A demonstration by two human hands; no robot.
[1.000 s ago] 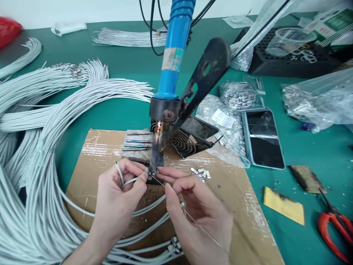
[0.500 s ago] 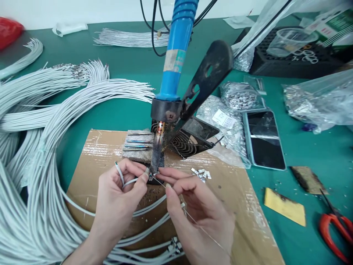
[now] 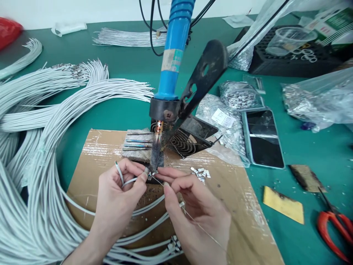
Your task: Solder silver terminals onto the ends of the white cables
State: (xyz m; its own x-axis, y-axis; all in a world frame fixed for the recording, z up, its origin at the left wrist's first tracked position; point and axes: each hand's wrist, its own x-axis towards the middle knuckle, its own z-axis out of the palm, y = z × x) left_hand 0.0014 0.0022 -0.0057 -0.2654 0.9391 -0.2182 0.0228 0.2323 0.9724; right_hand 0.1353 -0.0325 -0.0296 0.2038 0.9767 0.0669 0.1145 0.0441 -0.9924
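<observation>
one camera on the person's head looks forward and down across the table (image 3: pixel 118 114) from its near side. the left hand (image 3: pixel 118 195) and the right hand (image 3: pixel 200 208) lie low in the frame, close to the lens. the blue soldering iron (image 3: pixel 171 73) rises through the upper middle, cut by the top edge, and a strip of pale wall (image 3: pixel 82 11) shows beyond the table's far side.

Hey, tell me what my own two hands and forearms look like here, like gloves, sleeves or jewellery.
Your left hand and right hand are both ungloved, with no rings visible on the fingers in view. No sleeve shows over the visible left forearm; a thin dark edge shows at its lower end, whether band or cuff I can't tell. The right forearm is out of view.
</observation>
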